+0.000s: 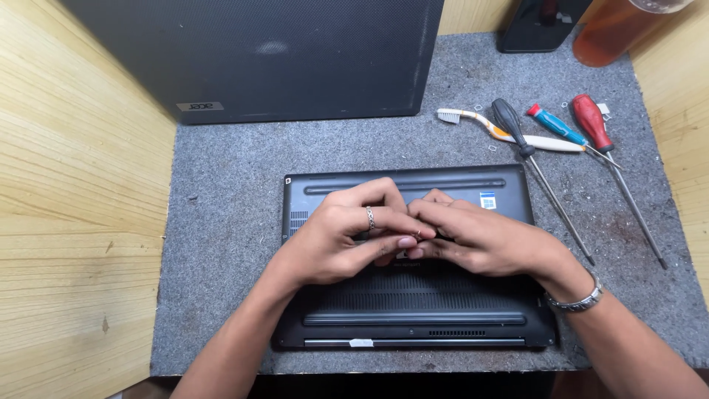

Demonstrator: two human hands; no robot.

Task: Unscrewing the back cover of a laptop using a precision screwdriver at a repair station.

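Centrally, a dark laptop (413, 310) lay upside down on the grey felt surface (221, 222), its matte underside showing two long rubber strips, vent slots and a small pale sticker near its upper right corner. Its long axis ran left to right across the frame, the vent edge toward the bottom. The left hand (343, 240) and right hand (480, 236) met over its middle, fingertips pinched together on something too small to identify. In the upper right lay three screwdrivers: one black-handled (509, 122), one blue-handled (554, 125), one red-handled (592, 122), plus one toothbrush (473, 118). A second laptop (295, 52) filled the upper left.
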